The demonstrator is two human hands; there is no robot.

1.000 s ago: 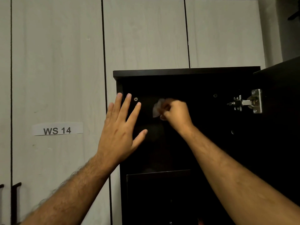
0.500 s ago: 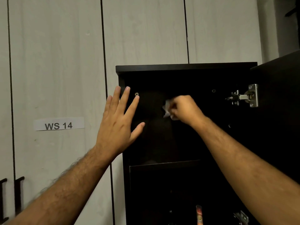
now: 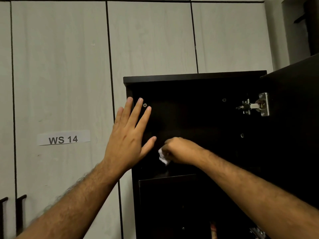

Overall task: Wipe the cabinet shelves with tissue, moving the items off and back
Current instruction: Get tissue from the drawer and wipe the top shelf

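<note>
A tall dark cabinet [image 3: 195, 77] stands open in front of pale wall panels. My right hand [image 3: 179, 150] reaches into its top compartment and grips a crumpled white tissue [image 3: 162, 156], low down just above the shelf [image 3: 165, 175]. My left hand [image 3: 128, 135] is flat with straight, spread fingers against the cabinet's left side edge, fingertips near a screw [image 3: 145, 105]. The compartment's inside is very dark and no items show on this shelf.
The cabinet door [image 3: 293, 118] hangs open at the right on a metal hinge [image 3: 255, 106]. A label reading WS 14 [image 3: 63, 139] is stuck on the wall panel at left. Dark handles [image 3: 20, 211] sit at the lower left. Some items show faintly in the lower compartment [image 3: 213, 228].
My right hand has moved the tissue down and left, from the upper back of the compartment to just above the shelf. My left hand stays flat on the cabinet's side.
</note>
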